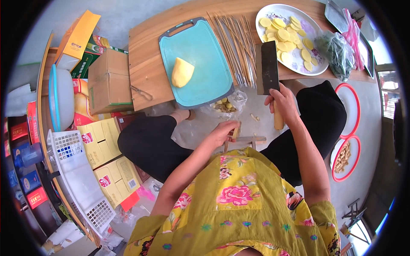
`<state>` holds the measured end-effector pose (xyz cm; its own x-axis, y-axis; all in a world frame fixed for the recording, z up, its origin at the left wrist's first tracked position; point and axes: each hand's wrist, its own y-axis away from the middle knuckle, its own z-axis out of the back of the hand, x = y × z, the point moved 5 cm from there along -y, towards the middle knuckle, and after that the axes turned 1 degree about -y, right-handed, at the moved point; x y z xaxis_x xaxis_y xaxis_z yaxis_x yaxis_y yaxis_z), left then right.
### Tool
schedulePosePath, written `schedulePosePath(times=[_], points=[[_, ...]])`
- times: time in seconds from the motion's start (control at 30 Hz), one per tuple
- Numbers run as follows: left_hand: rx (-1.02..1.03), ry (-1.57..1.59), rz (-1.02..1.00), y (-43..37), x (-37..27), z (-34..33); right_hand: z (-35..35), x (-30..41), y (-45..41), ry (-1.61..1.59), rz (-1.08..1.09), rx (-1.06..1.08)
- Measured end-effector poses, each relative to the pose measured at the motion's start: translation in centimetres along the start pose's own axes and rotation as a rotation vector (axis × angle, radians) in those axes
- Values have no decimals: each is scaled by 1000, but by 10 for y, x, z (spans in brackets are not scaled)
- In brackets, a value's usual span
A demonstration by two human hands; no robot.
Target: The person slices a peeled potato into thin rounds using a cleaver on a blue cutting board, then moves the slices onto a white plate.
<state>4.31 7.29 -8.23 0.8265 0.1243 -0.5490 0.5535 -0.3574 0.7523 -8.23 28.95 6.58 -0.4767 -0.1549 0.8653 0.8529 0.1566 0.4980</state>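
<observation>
My right hand (284,101) grips the wooden handle of a cleaver (267,68), its dark blade pointing up beside the oval plate. Near my lap, my left hand (226,132) has its fingers curled by a wooden frame piece (251,139); whether it holds something is unclear. A peeled potato (182,72), cut at one end, lies on the turquoise cutting board (205,51). Thin skewers (235,48) lie in a loose row right of the board. Round pale-yellow slices (283,34) are spread over the white oval plate (317,70).
A tied plastic bag of greens (336,52) sits beside the plate. Below the board is a bag of scraps (225,105). Cardboard boxes (110,80) and a white basket (75,177) stand at left. Red-rimmed bowls (347,110) are on the floor at right.
</observation>
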Motion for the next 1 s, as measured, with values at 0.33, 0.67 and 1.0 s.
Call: schedulePosePath(times=[0.33, 0.67, 1.0], points=[[-530, 339, 211, -12, 31, 62, 1, -11, -5, -9, 2, 13], [-1206, -1019, -1069, 93, -193, 70, -6, -3, -4, -27, 15, 32], [-1121, -976, -685, 37, -204, 125, -16, -11, -9, -40, -18, 54]])
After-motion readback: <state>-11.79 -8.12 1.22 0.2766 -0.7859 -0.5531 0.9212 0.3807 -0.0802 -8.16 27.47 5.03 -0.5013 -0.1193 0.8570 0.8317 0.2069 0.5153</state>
